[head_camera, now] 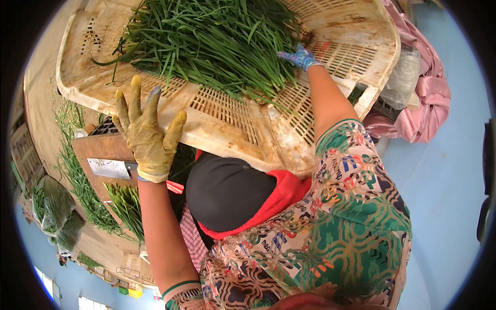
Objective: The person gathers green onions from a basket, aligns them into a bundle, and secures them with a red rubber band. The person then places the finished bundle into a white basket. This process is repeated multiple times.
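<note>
My left hand (149,130), in a stained yellow rubber glove with a blue patch on one fingertip, is raised before the near rim of a cream plastic basket (228,135). Its fingers are spread and nothing is in them. A large heap of garlic chives (217,46) lies in the slotted, dirt-stained basket, green leaves to the left, paler stem ends to the right. At that stem end my right hand (300,57), in a blue patterned glove, rests with fingers apart against the heap. Whether its fingertips touch the stems is partly hidden.
Left of the basket, a cleaver (108,167) lies on a brown board (91,149), with a chive bunch (126,201) close by. Loose chives (83,193) and filled plastic bags (54,209) are farther left. Pink cloth (426,104) and clear plastic (401,79) are at right.
</note>
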Tool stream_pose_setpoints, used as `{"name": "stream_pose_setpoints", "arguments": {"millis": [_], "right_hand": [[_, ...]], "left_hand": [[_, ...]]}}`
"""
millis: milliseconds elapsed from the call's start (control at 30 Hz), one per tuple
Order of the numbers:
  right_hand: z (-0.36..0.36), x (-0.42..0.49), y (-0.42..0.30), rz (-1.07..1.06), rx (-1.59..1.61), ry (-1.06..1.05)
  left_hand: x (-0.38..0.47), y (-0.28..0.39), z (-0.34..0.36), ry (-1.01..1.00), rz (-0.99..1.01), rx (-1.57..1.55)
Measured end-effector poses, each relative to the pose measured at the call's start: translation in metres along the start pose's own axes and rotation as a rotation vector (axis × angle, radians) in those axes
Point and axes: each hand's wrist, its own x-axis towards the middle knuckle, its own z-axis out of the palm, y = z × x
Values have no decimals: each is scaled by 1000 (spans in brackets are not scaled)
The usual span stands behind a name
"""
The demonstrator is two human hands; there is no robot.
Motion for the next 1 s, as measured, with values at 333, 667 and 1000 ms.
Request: {"name": "stream_pose_setpoints", "arguments": {"millis": [333, 667, 1000], "right_hand": [[66, -87, -38, -29, -242, 53], [26, -43, -30, -60, -295, -253], [-9, -17, 11, -40, 110, -129]], "left_hand": [[-10, -3, 2, -27, -68, 59], [-9, -2, 2, -18, -66, 67], [-11, -5, 4, -3, -76, 57]]}}
